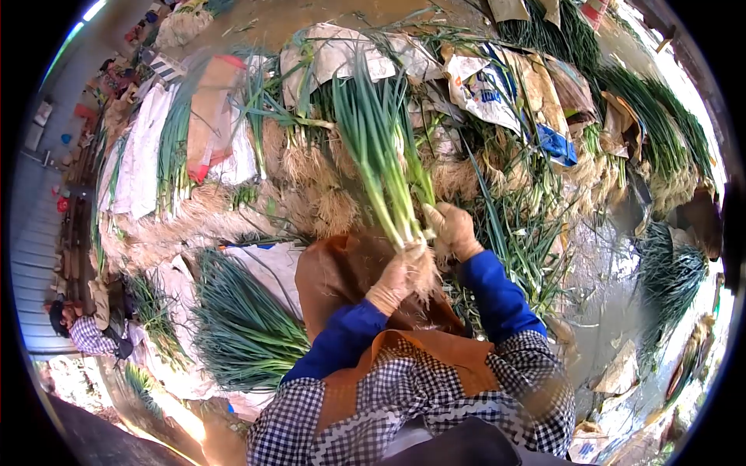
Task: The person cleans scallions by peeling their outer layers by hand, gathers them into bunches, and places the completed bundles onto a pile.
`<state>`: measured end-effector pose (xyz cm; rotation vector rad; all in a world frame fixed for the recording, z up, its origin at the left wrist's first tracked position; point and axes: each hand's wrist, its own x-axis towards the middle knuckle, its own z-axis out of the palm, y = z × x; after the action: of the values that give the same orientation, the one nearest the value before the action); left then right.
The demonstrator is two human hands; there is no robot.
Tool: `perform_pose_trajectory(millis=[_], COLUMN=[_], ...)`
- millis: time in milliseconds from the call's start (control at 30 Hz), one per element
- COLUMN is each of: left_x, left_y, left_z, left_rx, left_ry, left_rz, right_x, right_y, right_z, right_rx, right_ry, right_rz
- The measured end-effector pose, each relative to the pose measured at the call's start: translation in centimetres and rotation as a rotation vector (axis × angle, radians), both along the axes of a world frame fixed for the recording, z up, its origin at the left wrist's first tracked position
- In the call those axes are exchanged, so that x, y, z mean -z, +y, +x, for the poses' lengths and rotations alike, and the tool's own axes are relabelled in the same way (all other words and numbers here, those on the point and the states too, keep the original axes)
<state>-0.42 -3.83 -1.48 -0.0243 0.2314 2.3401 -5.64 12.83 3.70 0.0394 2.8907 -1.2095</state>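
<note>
A bunch of green spring onions (378, 155) stands out in front of me, its leaves pointing away and its pale roots (423, 273) toward my body. My left hand (391, 286) is closed around the white root end. At the right side of the bunch, my right hand (455, 231) has its fingers bent and pinched at the lower part of an outer yellowish-green stalk (422, 182). Part of that grip is hidden by the fingers. Below the bunch, a brown apron (338, 268) covers my lap.
Cut spring onions (245, 322) lie heaped at my left. Ahead are rows of rooted onions (307, 167) partly under sacks (330, 54). Loose leaves (521, 233) litter the right side, with another onion pile (670, 268) farther right. A person (97, 334) sits at far left.
</note>
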Motion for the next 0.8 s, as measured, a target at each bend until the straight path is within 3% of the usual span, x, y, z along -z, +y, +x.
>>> perform_pose_trajectory(millis=[33,67,133,200,233,267,300,333,400,467,533,600,667,700,800], left_x=[-2.0,-4.0,0.9,1.5,-1.9,-1.1,-1.7,-2.3,-2.2,-2.4,-2.6,-2.5,-1.2,-0.5,0.3], left_y=[1.5,2.6,1.6,0.6,1.3,1.0,0.5,0.0,-0.1,0.3,0.6,0.9,1.3,1.4,2.1], left_z=[0.8,1.4,1.7,1.7,1.6,1.5,1.6,1.8,1.8,1.5,1.8,1.9,1.6,1.5,1.3], left_rx=[-0.083,-0.124,-0.07,-0.109,-0.225,-0.32,-0.278,-0.231,-0.215,-0.197,-0.201,-0.201,-0.284,-0.307,-0.37], left_ry=[-0.113,-0.263,-0.193,-0.175,-0.225,-0.275,-0.229,-0.185,-0.159,-0.12,-0.159,-0.133,-0.234,-0.224,-0.212], left_rz=[-0.297,-0.387,-0.255,-0.199,-0.366,-0.422,-0.429,-0.437,-0.438,-0.438,-0.453,-0.423,-0.478,-0.523,-0.626], right_x=[0.3,0.6,1.0,-1.1,-1.9,1.9,0.2,-0.4,2.7,-0.7,-1.5,2.0,2.3,0.9,0.0], right_y=[-0.5,-1.0,-0.6,0.4,1.1,3.1,4.4,6.5,11.0,8.1,4.1,1.0,-1.0,-2.1,-2.4], right_z=[1.3,2.4,3.8,5.5,6.7,8.0,8.6,8.7,7.8,5.9,2.4,-3.0,-6.3,-6.0,-4.7], right_rx=[-0.016,-0.034,-0.092,-0.266,-0.197,0.068,0.207,0.327,-0.1,-0.11,0.025,0.0,-0.107,0.023,0.082], right_ry=[0.033,0.067,0.234,0.437,0.313,0.248,0.263,0.145,-0.287,-0.425,-0.024,-0.069,-0.117,-0.057,0.151], right_rz=[0.045,0.089,0.245,0.478,0.45,-0.214,-0.483,-0.169,0.681,0.55,-0.09,-0.224,-0.088,0.15,0.243])
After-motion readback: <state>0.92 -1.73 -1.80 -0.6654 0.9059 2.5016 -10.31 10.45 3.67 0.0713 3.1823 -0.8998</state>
